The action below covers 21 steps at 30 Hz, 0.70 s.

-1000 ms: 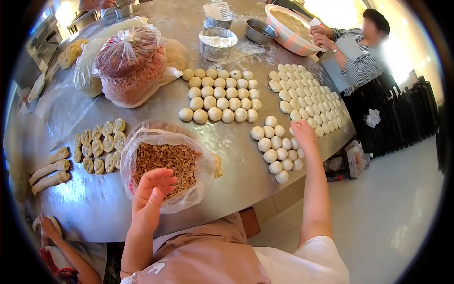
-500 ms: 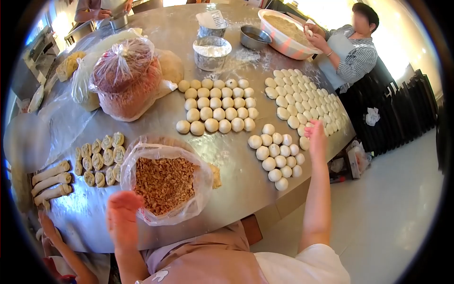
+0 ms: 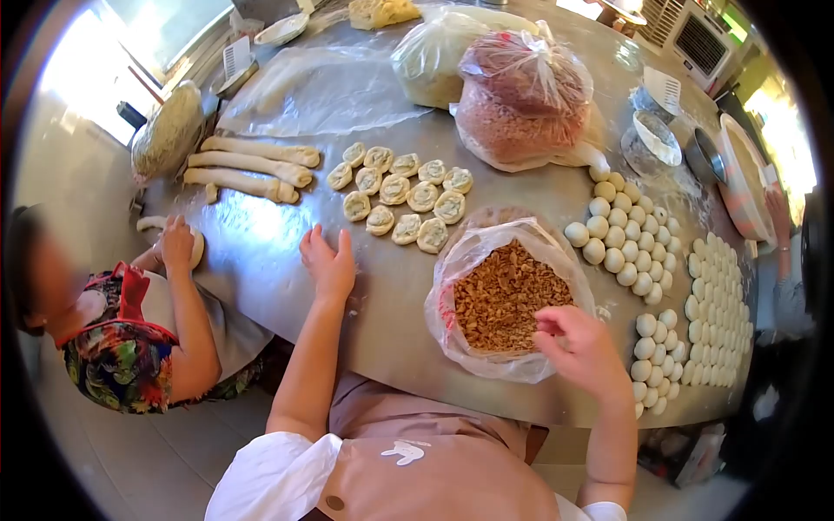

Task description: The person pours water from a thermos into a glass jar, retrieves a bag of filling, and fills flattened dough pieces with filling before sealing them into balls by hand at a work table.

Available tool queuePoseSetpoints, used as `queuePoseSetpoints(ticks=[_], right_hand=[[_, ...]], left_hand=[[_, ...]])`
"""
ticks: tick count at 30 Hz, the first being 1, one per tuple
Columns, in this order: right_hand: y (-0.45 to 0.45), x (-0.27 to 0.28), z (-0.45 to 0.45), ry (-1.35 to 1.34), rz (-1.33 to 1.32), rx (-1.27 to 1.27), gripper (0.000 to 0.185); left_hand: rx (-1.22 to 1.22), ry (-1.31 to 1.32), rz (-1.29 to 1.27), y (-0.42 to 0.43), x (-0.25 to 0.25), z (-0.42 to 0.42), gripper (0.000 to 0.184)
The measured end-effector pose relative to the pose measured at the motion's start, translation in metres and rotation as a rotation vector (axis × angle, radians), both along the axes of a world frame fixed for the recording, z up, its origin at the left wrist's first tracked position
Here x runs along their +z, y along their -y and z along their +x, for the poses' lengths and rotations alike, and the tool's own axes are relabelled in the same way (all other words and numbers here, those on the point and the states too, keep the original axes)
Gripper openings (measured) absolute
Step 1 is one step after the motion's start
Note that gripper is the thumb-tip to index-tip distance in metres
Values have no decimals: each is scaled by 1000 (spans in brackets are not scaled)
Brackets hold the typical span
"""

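Observation:
My left hand [image 3: 330,265] is open over the bare metal, thumb and fingers apart, just short of the coiled dough pieces [image 3: 393,188]. Nothing shows in it. My right hand [image 3: 580,343] hovers at the right rim of a clear plastic bag [image 3: 439,308], its bent fingers and thumb apart and no object visible between them. Brown crumbly filling [image 3: 504,291] fills the bag. Smooth round dough balls [image 3: 643,243] stand in rows right of it, and a smaller group of balls [image 3: 658,365] lies nearer me.
Dough ropes [image 3: 252,165] lie at the left, near a co-worker [image 3: 130,330] whose hand presses dough. Tied bags of pink filling [image 3: 526,104] stand behind. Flattened dough rounds [image 3: 717,313], a metal bowl [image 3: 705,156] and a large tub [image 3: 738,191] are at the right, beside another person's arm.
The view has turned left. My right hand has come from beside the dough balls to the filling bag. My left hand has moved from the bag's side toward the coiled pieces.

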State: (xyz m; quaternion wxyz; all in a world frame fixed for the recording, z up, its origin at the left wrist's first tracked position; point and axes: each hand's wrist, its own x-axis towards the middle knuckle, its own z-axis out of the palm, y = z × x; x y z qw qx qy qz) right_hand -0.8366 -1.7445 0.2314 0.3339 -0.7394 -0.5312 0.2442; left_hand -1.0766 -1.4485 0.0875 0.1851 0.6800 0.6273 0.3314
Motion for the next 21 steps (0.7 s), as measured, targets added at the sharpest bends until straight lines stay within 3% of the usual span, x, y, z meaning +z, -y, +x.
queuePoseSetpoints(ticks=[5, 10, 13, 14, 16, 19, 21], right_hand=[[-41, -20, -14, 237, -72, 10, 40], [-63, -59, -33, 549, -34, 30, 58], [-57, -50, -40, 400, -91, 136, 59], [-54, -39, -41, 279, -218, 103, 54], [-49, -32, -29, 365, -344, 98, 51], [-41, -34, -23, 482, -326, 10, 47], [-43, -30, -31, 529, -317, -57, 46]], left_hand=[[-68, -179, -72, -25, 0, 24, 64], [-100, 28, -153, -39, 10, 42, 41], [-229, 202, -115, -34, 10, 39, 40], [-206, 312, -104, -30, 10, 38, 37], [-164, 530, -78, -16, 23, 38, 32], [-326, 1213, -526, 7, 56, 24, 29], [-412, 1359, -759, 25, 81, 17, 29]])
